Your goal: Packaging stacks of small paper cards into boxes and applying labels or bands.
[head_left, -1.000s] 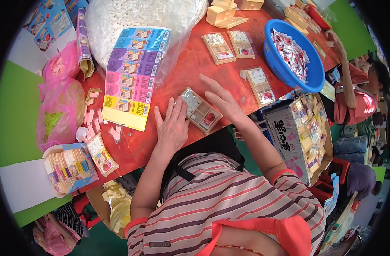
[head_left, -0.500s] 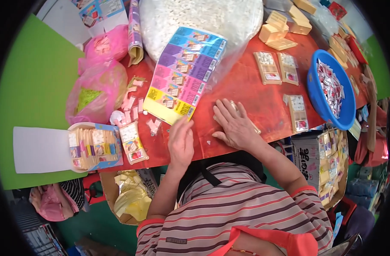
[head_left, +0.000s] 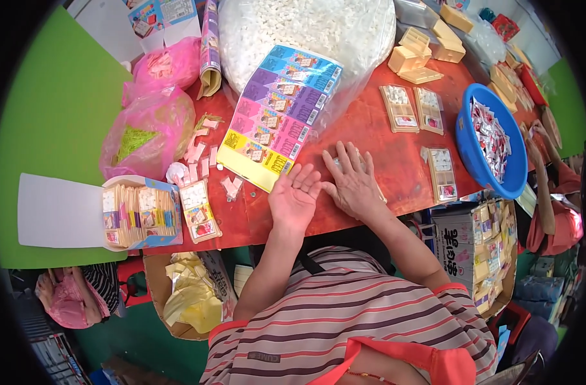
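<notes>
My right hand (head_left: pixel 353 186) lies flat, palm down and fingers stretched, over a small clear case (head_left: pixel 382 195) on the red table. Most of that case is hidden under the hand. Close beside it, my left hand (head_left: pixel 295 196) is turned palm up with its fingers loosely curled and apart, nothing in it. Just beyond the left fingertips is a sheet of stickers (head_left: pixel 277 125) in blue, purple, pink and yellow bands; its yellow end has a bare strip. Several filled cases (head_left: pixel 442 173) with white pieces and a red-marked packet lie to the right.
A blue basin (head_left: pixel 463 154) of small packets stands at the right. Behind the sheet is a big clear bag of white pieces (head_left: pixel 306 25). Pink bags (head_left: pixel 177 115), small pink packets (head_left: pixel 200 151) and a box of packed cases (head_left: pixel 142 240) sit left. Empty cases (head_left: pixel 412 54) are stacked at the back.
My left hand has moved right, toward the right hand, and turned palm up. The right hand stays over the case. The whole view has shifted slightly.
</notes>
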Demonstrator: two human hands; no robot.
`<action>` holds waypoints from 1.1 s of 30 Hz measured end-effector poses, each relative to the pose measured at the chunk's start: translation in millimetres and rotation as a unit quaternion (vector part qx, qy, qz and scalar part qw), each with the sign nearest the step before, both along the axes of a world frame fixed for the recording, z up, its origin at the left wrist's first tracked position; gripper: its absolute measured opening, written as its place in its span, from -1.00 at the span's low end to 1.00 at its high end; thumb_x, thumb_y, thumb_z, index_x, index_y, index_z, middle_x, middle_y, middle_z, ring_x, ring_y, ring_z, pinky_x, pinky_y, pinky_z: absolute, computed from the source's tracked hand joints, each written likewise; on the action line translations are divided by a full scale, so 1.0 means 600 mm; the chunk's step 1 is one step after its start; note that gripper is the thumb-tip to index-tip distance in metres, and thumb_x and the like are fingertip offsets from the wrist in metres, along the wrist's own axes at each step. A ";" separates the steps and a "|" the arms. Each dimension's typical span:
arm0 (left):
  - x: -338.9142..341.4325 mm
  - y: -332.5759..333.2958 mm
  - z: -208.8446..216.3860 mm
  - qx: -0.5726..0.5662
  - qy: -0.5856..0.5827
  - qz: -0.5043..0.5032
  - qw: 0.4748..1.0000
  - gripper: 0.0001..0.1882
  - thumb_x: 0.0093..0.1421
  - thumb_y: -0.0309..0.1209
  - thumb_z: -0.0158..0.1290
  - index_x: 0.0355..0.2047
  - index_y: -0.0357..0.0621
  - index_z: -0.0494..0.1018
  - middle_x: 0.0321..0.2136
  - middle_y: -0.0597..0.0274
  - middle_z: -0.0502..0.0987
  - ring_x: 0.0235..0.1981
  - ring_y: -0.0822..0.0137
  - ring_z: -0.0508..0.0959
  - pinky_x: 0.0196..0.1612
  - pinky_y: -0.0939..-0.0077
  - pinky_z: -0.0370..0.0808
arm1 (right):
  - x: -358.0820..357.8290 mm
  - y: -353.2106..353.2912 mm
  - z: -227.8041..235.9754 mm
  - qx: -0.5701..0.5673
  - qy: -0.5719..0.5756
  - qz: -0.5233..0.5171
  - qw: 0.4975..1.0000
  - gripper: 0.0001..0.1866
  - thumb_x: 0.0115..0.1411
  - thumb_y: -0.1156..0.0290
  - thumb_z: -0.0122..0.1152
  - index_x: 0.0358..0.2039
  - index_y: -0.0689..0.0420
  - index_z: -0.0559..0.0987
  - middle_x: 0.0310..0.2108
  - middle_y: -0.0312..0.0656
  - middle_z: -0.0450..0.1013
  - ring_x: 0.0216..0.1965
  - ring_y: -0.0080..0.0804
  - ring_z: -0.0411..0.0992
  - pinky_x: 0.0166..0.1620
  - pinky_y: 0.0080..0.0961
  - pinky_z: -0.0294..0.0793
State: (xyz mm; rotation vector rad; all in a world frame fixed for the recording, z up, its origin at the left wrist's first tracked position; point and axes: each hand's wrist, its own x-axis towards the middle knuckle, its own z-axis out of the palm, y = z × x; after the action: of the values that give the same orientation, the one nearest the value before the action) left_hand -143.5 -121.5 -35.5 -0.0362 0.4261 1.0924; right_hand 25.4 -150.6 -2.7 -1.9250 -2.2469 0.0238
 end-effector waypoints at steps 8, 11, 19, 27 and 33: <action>-0.030 0.003 0.000 -0.047 0.050 0.080 0.994 -0.66 0.36 -0.24 -0.18 -0.12 -0.25 0.45 -0.11 0.00 0.56 -0.13 0.02 0.59 -0.05 0.16 0.54 | 0.004 0.000 0.005 -0.020 0.012 -0.018 1.000 -0.38 0.30 -0.03 -0.09 0.30 -0.02 0.22 0.37 0.01 -0.03 0.39 0.00 -0.10 0.32 0.15 -0.16; -0.040 0.005 0.012 -0.073 0.087 0.080 0.990 -0.68 0.35 -0.25 -0.17 -0.11 -0.21 0.44 -0.19 0.04 0.59 -0.17 0.02 0.61 -0.13 0.19 0.58 | -0.010 0.011 0.024 0.017 0.014 0.002 1.000 -0.42 0.27 0.07 0.00 0.27 -0.03 0.26 0.36 -0.02 0.01 0.38 -0.05 -0.06 0.31 0.14 -0.14; -0.064 0.004 0.009 -0.059 0.142 0.067 0.986 -0.71 0.34 -0.25 -0.14 -0.02 -0.08 0.38 -0.25 0.02 0.58 -0.36 0.02 0.63 -0.33 0.16 0.59 | -0.100 0.146 0.021 0.235 -0.053 0.212 0.947 -0.61 0.07 0.37 0.06 -0.04 0.06 0.48 0.05 -0.17 0.34 0.12 -0.28 0.27 0.20 -0.11 0.15; -0.101 -0.003 0.015 0.051 0.248 0.146 0.957 -0.70 0.35 -0.21 -0.15 -0.07 -0.16 0.33 -0.33 0.02 0.59 -0.43 0.04 0.63 -0.43 0.21 0.59 | -0.104 0.153 0.020 0.304 0.008 0.303 0.903 -0.72 0.00 0.35 0.09 -0.25 0.13 0.52 -0.37 -0.27 0.34 -0.20 -0.35 0.36 0.04 -0.22 0.27; -0.114 -0.017 0.016 0.061 0.244 0.174 0.952 -0.71 0.35 -0.21 -0.13 -0.17 -0.21 0.33 -0.36 0.01 0.56 -0.48 0.07 0.62 -0.46 0.25 0.57 | -0.108 0.144 0.011 0.279 -0.003 0.312 0.908 -0.69 -0.01 0.38 0.10 -0.20 0.11 0.53 -0.32 -0.27 0.36 -0.19 -0.36 0.36 0.03 -0.25 0.27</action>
State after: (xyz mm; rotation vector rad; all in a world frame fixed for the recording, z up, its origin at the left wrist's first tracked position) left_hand -212.2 -131.6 -26.1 0.2841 0.8178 1.4772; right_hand -39.4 -64.0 4.1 -0.8852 -2.4156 -0.4802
